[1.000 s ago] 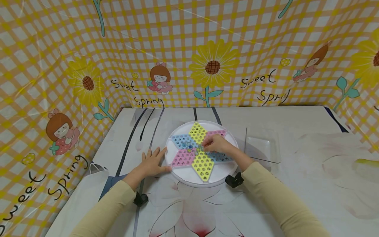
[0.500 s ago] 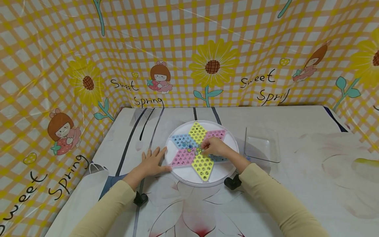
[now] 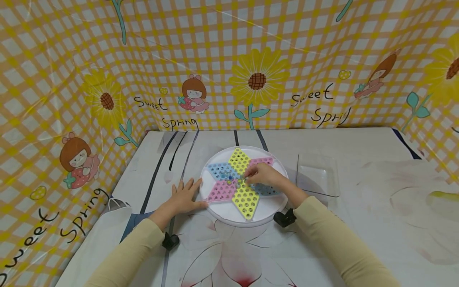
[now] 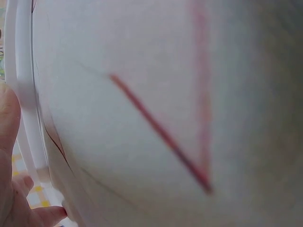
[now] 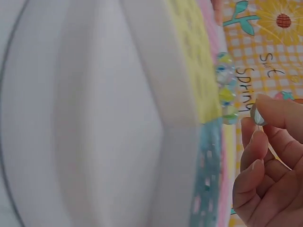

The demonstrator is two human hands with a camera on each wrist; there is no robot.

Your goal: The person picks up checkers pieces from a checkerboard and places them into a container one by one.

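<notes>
A round white Chinese checkers board (image 3: 267, 211) with a yellow, blue and pink star lies on the table. My left hand (image 3: 184, 197) touches its left rim, fingers spread. Over the star's right-centre part, my right hand (image 3: 264, 176) pinches a clear marble (image 5: 257, 116) between thumb and fingertips, best seen in the right wrist view. Several glass marbles (image 3: 230, 178) sit around the middle of the star; in the right wrist view, some marbles (image 5: 227, 97) stand up along the board's surface. My right hand hides part of the pink and blue points.
A clear plastic tray (image 3: 317, 181) stands to the right of the board. At the left table edge are a dark blue patch (image 3: 134, 223) and a white looped item (image 3: 118, 204). A checked cloth (image 3: 215, 48) hangs behind and at the sides.
My right hand dips slightly left and nearer, then shifts back a little to the right above the board's centre. My left hand stays at the rim.
</notes>
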